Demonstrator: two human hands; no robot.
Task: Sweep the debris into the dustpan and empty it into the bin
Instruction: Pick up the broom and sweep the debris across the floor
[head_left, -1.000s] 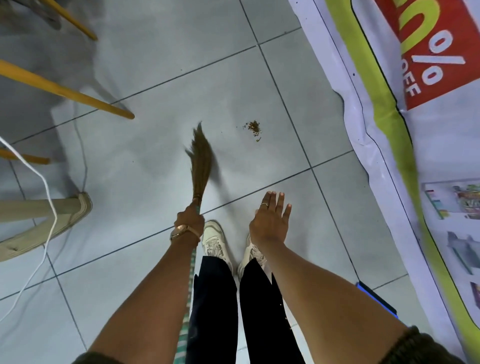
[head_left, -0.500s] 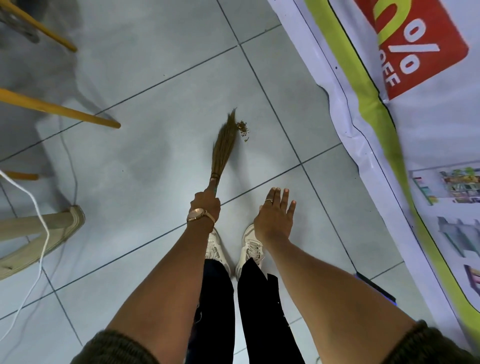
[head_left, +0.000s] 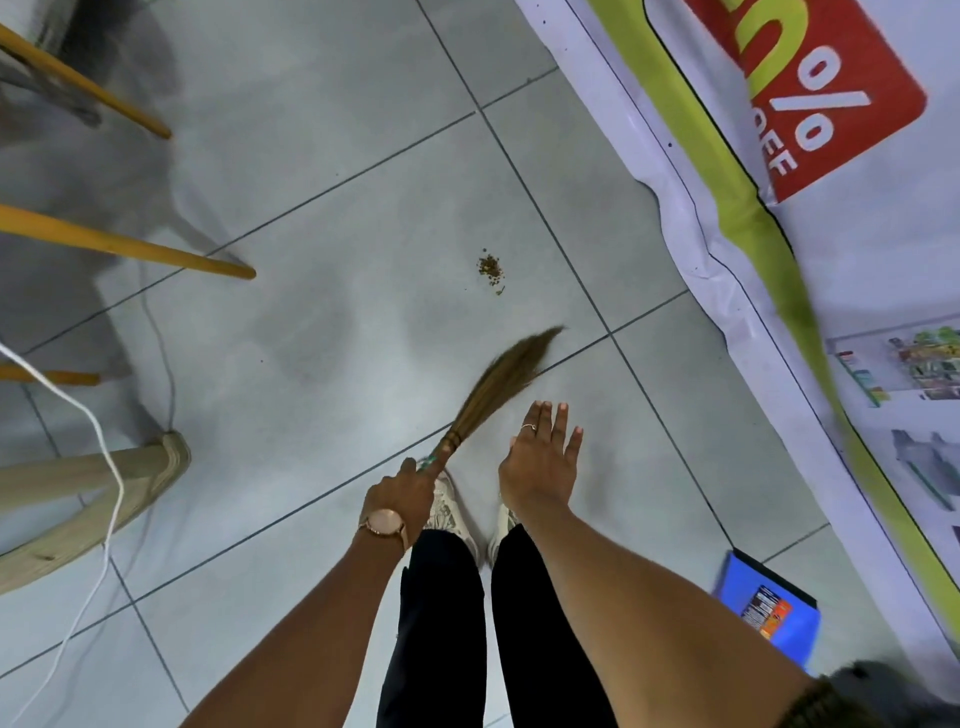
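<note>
Head view: sweeping under way on grey tile floor (head_left: 311, 260).
Left hand (head_left: 402, 493) grips broom (head_left: 498, 379), bristles short of debris (head_left: 491, 270); right hand (head_left: 540, 462) flat, fingers spread, empty.

Bright, even indoor light falls on a pale tiled floor (head_left: 322, 218), with soft grey shadows spreading under the chair legs (head_left: 130, 249) at far left. The broom bristles (head_left: 504, 379) are motion-blurred. Wide-angle distortion bends the banner (head_left: 779, 260) along the right edge.
</note>
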